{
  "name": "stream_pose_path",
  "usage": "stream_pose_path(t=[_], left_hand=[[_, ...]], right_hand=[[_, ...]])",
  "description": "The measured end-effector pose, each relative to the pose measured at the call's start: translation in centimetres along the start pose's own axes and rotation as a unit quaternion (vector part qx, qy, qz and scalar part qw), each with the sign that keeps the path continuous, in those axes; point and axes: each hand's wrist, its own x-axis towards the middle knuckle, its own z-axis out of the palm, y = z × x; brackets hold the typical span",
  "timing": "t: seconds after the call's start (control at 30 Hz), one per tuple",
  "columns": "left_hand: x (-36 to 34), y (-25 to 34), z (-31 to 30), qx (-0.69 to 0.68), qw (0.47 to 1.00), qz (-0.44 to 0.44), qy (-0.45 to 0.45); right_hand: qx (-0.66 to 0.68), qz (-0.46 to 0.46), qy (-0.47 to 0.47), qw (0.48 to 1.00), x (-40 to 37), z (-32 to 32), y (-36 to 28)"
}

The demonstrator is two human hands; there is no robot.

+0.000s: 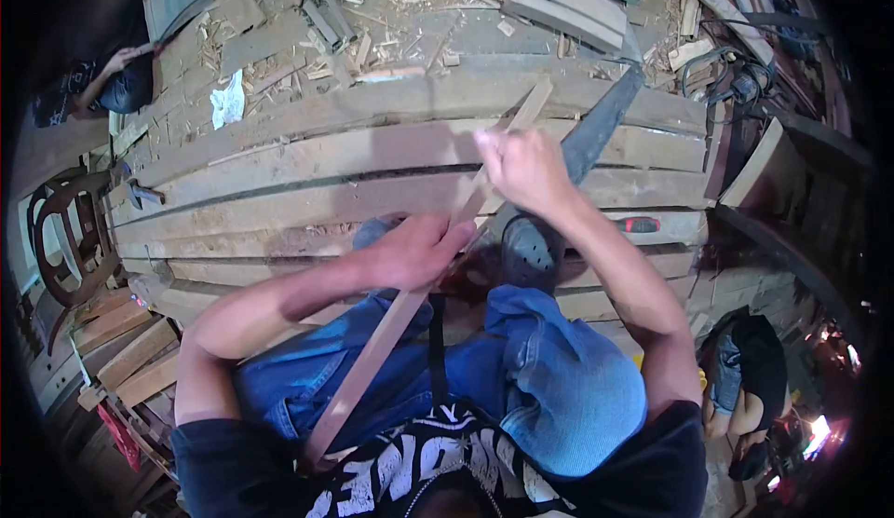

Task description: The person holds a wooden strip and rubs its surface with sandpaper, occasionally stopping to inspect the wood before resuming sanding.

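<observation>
Slat of wood [391, 332] lying diagonal across lap, upper end reaching over plank stack [372, 155]. Left hand [414, 252] clenching slat mid-length; right hand [526, 169] fisting higher up, blurred, contents unclear. Likely risk: thin slat slipping or bowing under pushing, splinters biting palm. Screwdriver [638, 224] resting on stack's right, hammer [140, 192] at stack's left edge. Foot [531, 248] propping against stack, crowding stroke.

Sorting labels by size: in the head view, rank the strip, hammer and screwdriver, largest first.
1. Strip, by far, though nearest the camera.
2. Hammer and screwdriver look alike, so unranked.
</observation>
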Motion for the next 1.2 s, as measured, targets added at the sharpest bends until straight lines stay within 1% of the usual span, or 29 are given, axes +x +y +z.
stream_pose_path(t=[0.03,0.07,0.1,0.13,0.17,0.2,0.23,0.27,0.3,0.33,0.37,0.4,0.43,0.47,0.53,0.57,0.6,0.67,0.73,0.77,0.8,0.87,0.9,0.97,1.0,1.07,1.1,1.13,1.2], left_hand=[[0.0,0.1,-0.1,0.005,1.0,-0.017,-0.009],[-0.2,0.3,-0.1,0.005,1.0,-0.017,-0.013],[-0.3,0.8,-0.3,-0.017,0.999,-0.033,-0.021],[-0.4,1.0,-0.2,-0.04,0.998,-0.049,-0.028],[-0.3,0.5,0.4,-0.045,0.997,-0.048,-0.028],[0.0,-0.3,0.6,-0.017,1.0,-0.015,-0.009],[0.3,-0.8,0.4,0.014,1.0,0.018,0.01],[0.1,-0.9,0.3,0.014,1.0,0.014,0.008],[0.1,-0.9,0.1,-0.012,1.0,-0.011,-0.011],[0.2,-0.7,0.2,-0.042,0.998,-0.032,-0.029],[0.3,-0.2,0.2,-0.043,0.998,-0.029,-0.032],[0.0,0.4,0.0,-0.037,0.998,-0.035,-0.033],[-0.2,0.7,-0.1,-0.031,0.998,-0.042,-0.031],[0.0,0.7,-0.5,-0.022,0.999,-0.04,-0.027],[-0.1,0.0,-0.1,-0.038,0.998,-0.04,-0.028],[0.0,0.0,-0.2,-0.032,0.998,-0.036,-0.036],[0.0,0.2,-0.3,-0.035,0.998,-0.034,-0.038],[-0.2,0.6,-0.4,-0.05,0.997,-0.042,-0.051],[0.1,0.0,-0.1,-0.061,0.997,-0.026,-0.04],[0.1,-0.3,0.1,-0.077,0.996,-0.013,-0.033],[-0.1,-0.4,0.1,-0.078,0.996,-0.014,-0.035],[0.2,-0.3,-0.2,-0.076,0.996,0.022,-0.05],[0.2,-0.4,-0.2,-0.08,0.995,0.018,-0.05],[0.1,-0.4,-0.1,-0.114,0.991,-0.003,-0.065],[0.0,-0.3,-0.2,-0.114,0.991,-0.004,-0.065],[0.1,-0.1,-0.1,-0.119,0.991,0.009,-0.066],[0.2,-0.1,-0.1,-0.12,0.99,0.007,-0.066],[0.2,-0.2,-0.1,-0.117,0.991,-0.008,-0.07],[0.2,-0.4,0.1,-0.114,0.99,-0.026,-0.076]], right_hand=[[0.03,-0.006,0.022,0.999,-0.7,0.3,-0.4],[0.03,-0.002,0.022,0.999,-0.1,0.4,1.1],[-0.022,0.085,-0.011,0.996,1.6,0.5,4.1],[-0.074,0.17,-0.043,0.982,2.6,0.9,6.2],[-0.046,0.151,0.022,0.987,2.6,1.7,7.0],[0.002,0.134,0.004,0.991,1.8,-0.1,3.4],[0.027,0.071,-0.004,0.997,0.7,-0.4,0.9],[0.055,0.01,-0.022,0.998,-0.4,-0.4,-0.6],[0.03,0.019,-0.038,0.999,-0.4,-0.2,0.0],[0.026,0.022,-0.039,0.999,0.6,0.1,2.6],[-0.022,0.091,-0.017,0.995,2.3,0.8,6.0],[-0.067,0.158,0.005,0.985,3.4,0.3,6.3],[-0.088,0.138,0.003,0.987,3.5,0.3,5.7],[-0.072,0.121,-0.04,0.989,2.2,0.6,4.5],[0.0,-0.003,-0.006,1.0,0.1,0.1,0.8],[-0.004,-0.005,-0.019,1.0,0.5,-0.4,1.4],[-0.038,0.05,-0.044,0.997,1.5,-0.3,3.0],[-0.085,0.118,-0.02,0.989,3.3,1.4,7.4],[-0.093,0.057,-0.02,0.994,2.2,-0.2,2.9],[-0.041,0.024,-0.004,0.999,1.2,-0.1,1.7],[-0.035,-0.006,0.047,0.998,0.7,0.2,1.1],[0.063,0.036,0.017,0.997,0.5,0.4,2.3],[0.066,0.036,0.012,0.997,0.1,-0.1,2.1],[0.121,0.026,0.013,0.992,-1.1,-1.3,1.4],[0.122,0.026,0.013,0.992,-1.5,-1.0,1.6],[0.096,-0.106,0.154,0.978,-2.4,0.0,2.6],[0.134,-0.12,0.106,0.978,-2.8,0.4,3.1],[0.137,-0.118,0.107,0.978,-3.1,0.9,3.5],[0.117,-0.139,0.071,0.981,-3.5,1.3,4.2]])
